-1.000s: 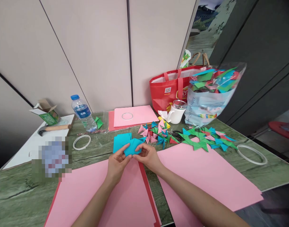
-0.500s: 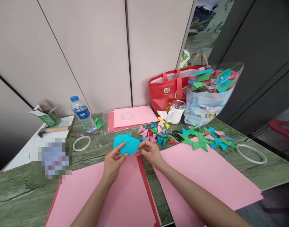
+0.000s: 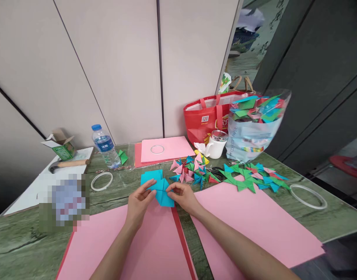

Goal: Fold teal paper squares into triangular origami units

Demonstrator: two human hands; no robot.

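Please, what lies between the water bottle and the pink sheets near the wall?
The head view shows a folded green paper between the water bottle and those pink sheets.

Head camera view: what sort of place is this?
Probably an indoor papercraft workspace, whether home or shop I can't tell: large pink paper sheets, a heap of small multicoloured folded paper pieces, and a pale-blue-and-clear plastic bag packed with more.

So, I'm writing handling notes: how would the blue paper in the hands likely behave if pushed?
The blue paper is probably light, since it looks thin. It may bend most easily along its visible creases. Its flat shape suggests sliding rather than rolling.
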